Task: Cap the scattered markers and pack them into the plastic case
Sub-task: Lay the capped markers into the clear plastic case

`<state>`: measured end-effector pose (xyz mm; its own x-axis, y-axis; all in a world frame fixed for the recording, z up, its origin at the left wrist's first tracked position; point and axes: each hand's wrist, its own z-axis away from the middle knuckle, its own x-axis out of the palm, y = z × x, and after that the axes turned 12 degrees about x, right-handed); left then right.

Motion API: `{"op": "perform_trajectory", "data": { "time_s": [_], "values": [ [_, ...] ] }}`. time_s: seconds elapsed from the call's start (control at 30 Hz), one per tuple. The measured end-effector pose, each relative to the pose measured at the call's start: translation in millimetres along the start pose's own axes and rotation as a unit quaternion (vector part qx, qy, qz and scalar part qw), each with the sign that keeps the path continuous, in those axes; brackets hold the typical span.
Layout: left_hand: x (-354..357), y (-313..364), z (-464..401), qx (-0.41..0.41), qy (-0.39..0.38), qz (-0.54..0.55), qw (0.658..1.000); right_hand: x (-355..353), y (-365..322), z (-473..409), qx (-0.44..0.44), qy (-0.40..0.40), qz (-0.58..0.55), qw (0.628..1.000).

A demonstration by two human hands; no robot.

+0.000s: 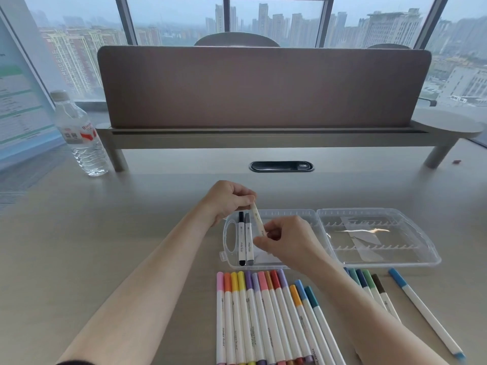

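A clear plastic case lies open on the desk, its lid folded out to the right. A black marker and a grey marker lie side by side in the case's left end. Just over the case, both hands hold one pale cream marker. My left hand pinches its far end, and my right hand grips its near end. A row of several capped coloured markers lies on the desk in front of the case, partly hidden by my right forearm.
A lone blue marker lies slanted at the right. More markers show beyond my right forearm. A water bottle stands at the back left. A desk divider on a raised shelf and a cable port are behind the case.
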<state>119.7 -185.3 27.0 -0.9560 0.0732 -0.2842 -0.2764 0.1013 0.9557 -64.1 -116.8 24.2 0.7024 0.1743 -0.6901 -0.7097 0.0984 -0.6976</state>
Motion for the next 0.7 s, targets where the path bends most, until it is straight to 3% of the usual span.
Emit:
{"op": "perform_trajectory", "data": {
  "time_s": [0.37, 0.7],
  "values": [
    [11.4, -3.1, -14.1, 0.033, -0.011, -0.212, 0.977, 5.4, -1.2, -8.1, 0.01, 0.017, 0.063, 0.998],
    [9.9, -2.4, -18.1, 0.024, -0.045, -0.208, 0.977, 9.2, -0.3, -10.7, -0.016, 0.013, 0.035, 0.999]
  ]
}}
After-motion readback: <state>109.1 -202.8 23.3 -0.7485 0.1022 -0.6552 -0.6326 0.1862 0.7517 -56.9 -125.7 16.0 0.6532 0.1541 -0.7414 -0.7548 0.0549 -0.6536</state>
